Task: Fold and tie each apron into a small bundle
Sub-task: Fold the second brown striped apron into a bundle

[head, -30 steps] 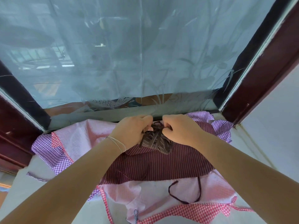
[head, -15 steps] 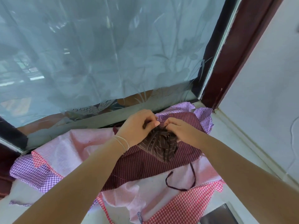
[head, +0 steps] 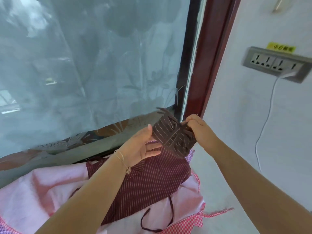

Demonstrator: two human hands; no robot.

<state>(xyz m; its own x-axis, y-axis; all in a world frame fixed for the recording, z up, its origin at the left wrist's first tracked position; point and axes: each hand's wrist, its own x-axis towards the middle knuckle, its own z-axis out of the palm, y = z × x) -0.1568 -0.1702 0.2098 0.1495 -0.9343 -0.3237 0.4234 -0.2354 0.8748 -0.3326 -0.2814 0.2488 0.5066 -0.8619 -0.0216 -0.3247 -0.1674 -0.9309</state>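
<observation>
Sleeveless arms — thin wrist string [head: 121, 159] (left)

Right hand [head: 196, 128] fingertips buried in brown striped bundle [head: 173, 135]; tie knot not discernible. Below left hand [head: 141, 146], maroon apron [head: 148, 181] partly covered by forearm. Pink apron [head: 42, 191] cut off at lower-left edge. Yellow label [head: 281, 48] above socket [head: 276, 64] blurred, unreadable.
</observation>
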